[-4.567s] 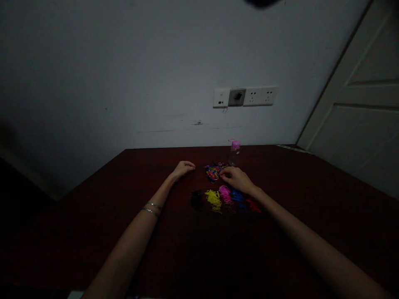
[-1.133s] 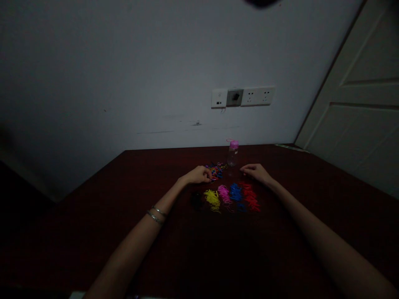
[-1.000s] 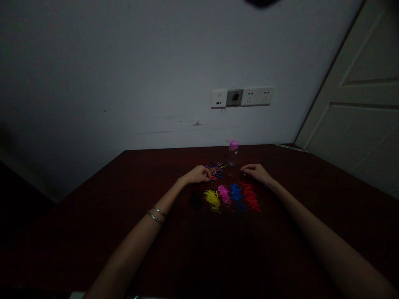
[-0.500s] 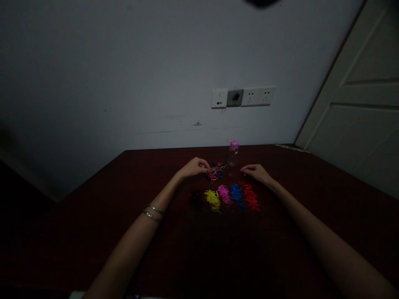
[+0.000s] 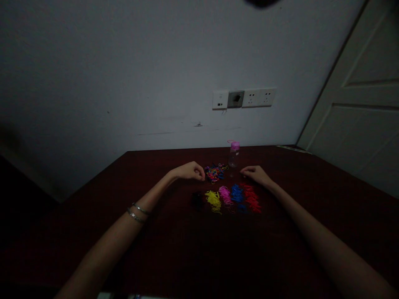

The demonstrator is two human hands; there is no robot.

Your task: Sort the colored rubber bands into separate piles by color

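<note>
My left hand [image 5: 189, 170] is closed, its fingers curled down just left of a mixed heap of small colourful rubber bands [image 5: 214, 173]. Whatever its fingertips hold, if anything, is too small and dark to see. On the heap's right, my right hand [image 5: 254, 173] rests near the table with its fingers pressed together; I cannot make out anything in them. Nearer to me lie sorted piles in a row: black bands [image 5: 197, 199], barely visible, then yellow bands [image 5: 213, 201], pink bands [image 5: 225, 194], blue bands [image 5: 237, 193] and red bands [image 5: 251, 198].
A clear bottle with a pink lid [image 5: 233, 157] stands behind the heap, between my hands. The dark red table [image 5: 156, 160] meets a wall with a row of sockets [image 5: 243, 99]. A pale panelled door [image 5: 361, 104] is at the right.
My left hand has drawn back leftward from the edge of the mixed heap, its fingers now curled more downward. My right hand has stayed nearly in place. The view has shifted slightly.
</note>
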